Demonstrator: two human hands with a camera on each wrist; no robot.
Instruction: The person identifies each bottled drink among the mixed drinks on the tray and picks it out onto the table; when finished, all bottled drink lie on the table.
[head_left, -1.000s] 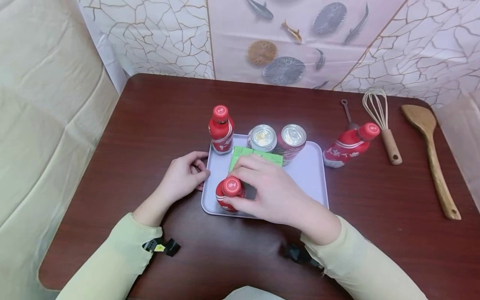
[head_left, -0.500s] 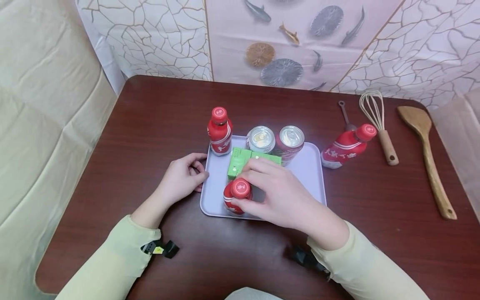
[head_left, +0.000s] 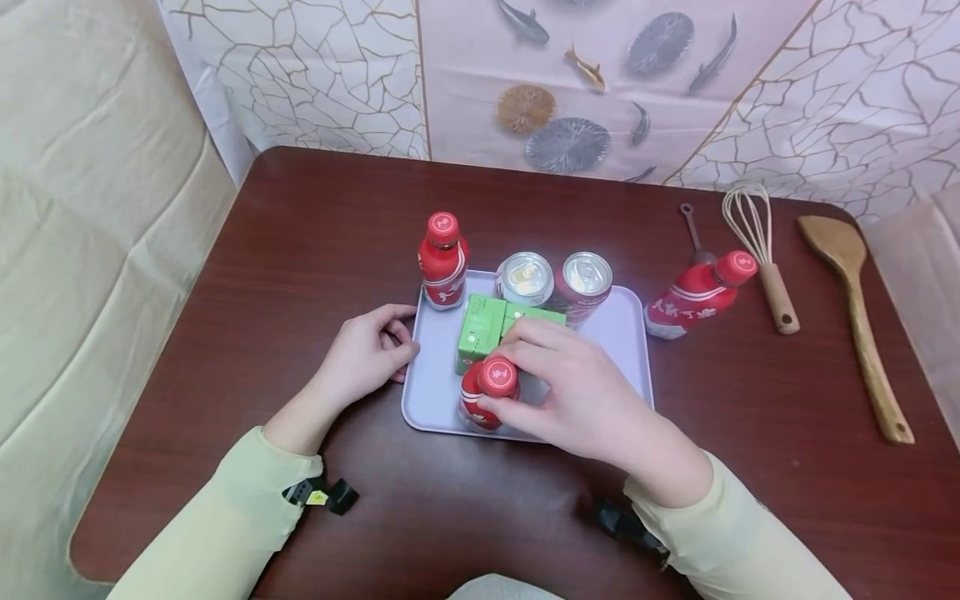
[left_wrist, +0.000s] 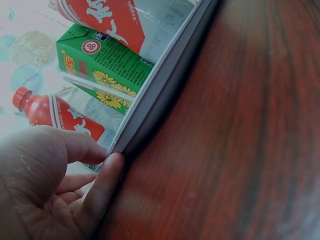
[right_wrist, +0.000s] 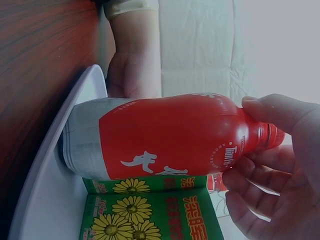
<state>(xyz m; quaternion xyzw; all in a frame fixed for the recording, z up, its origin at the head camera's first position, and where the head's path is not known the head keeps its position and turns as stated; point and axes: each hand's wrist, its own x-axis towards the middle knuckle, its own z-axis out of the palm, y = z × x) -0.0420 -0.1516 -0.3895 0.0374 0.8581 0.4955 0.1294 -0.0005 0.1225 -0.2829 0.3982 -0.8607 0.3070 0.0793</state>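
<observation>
My right hand grips a red bottle with white lettering near its neck, thumb on one side and fingers on the other. The bottle stands upright at the front of a pale lilac tray, close before the green drink cartons printed with yellow flowers. At the tray's left edge, my left hand pinches the rim between thumb and fingers, as the left wrist view shows. Behind the cartons stand a pale can and a pink can. Another red bottle occupies the tray's back left corner.
Just right of the tray, a third red bottle stands on the dark wooden table. Farther right lie a whisk, a wooden spatula and a partly hidden dark utensil. A patterned cloth hangs behind the table.
My right hand has shifted the red bottle rightward along the tray's front, uncovering more of the left carton. The left hand stays at the tray's rim.
</observation>
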